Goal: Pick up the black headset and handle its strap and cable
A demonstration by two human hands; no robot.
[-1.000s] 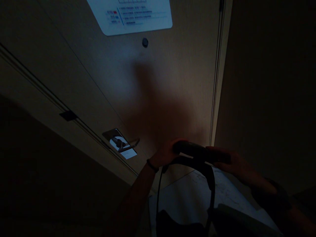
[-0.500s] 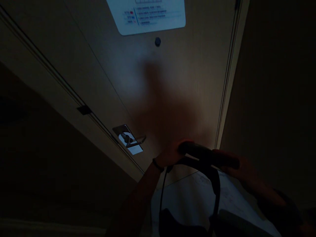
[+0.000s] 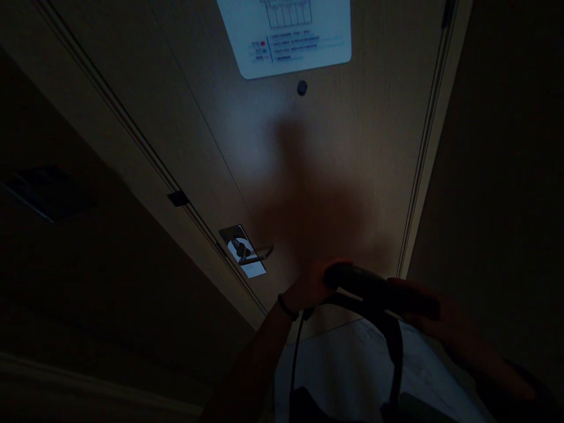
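Note:
In the dim light, both hands grip a dark headset (image 3: pixel 368 286), held out low in front of the door. My left hand (image 3: pixel 314 288), with a dark band at its wrist, closes on the left end of its padded bar. Around the bar's right end is my right hand (image 3: pixel 434 311), its fingers partly hidden in shadow. A curved strap and a thin cable hang from the bar to a dark bulk at the bottom edge. Left of my hands, apart from them, is the door's lever handle (image 3: pixel 258 255) on a shiny plate.
A wooden door (image 3: pixel 370 129) fills the middle, with a white printed notice (image 3: pixel 299 59) and a round peephole (image 3: pixel 302 88) below it. My shadow falls on the door. Pale marbled floor (image 3: pixel 339 358) lies beneath; dark walls stand at both sides, the left bearing a dark panel (image 3: pixel 53 191).
The view has shifted, so the door, notice and handle sit further right and slightly lower. Both hands keep their hold on the headset.

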